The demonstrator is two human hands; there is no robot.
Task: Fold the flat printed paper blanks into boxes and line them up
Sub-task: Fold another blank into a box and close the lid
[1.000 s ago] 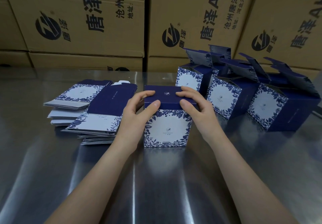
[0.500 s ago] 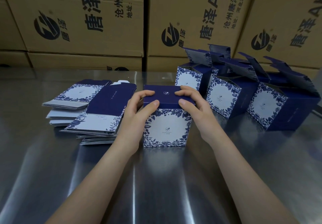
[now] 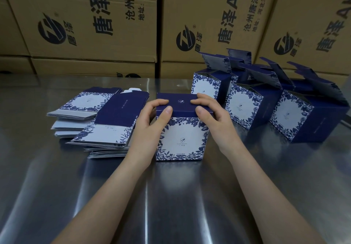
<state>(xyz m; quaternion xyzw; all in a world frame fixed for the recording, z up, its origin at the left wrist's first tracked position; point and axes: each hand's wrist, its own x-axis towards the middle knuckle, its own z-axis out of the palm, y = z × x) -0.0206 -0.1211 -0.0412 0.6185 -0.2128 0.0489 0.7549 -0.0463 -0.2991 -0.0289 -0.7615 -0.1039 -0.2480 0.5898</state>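
Your left hand [image 3: 150,128] and right hand [image 3: 214,122] both clamp the box [image 3: 182,141] by its closed lid [image 3: 180,101], pinching the front edge. It stands on the table [image 3: 171,196] between your palms; flat blanks [image 3: 106,131] just outside the left, open-flapped boxes [image 3: 245,107] beyond the right.

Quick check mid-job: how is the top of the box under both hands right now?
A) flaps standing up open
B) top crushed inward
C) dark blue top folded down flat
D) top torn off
C: the box gripped between the left hand and the right hand shows a flat dark blue top, unlike the folded boxes to its right, whose flaps stand open.
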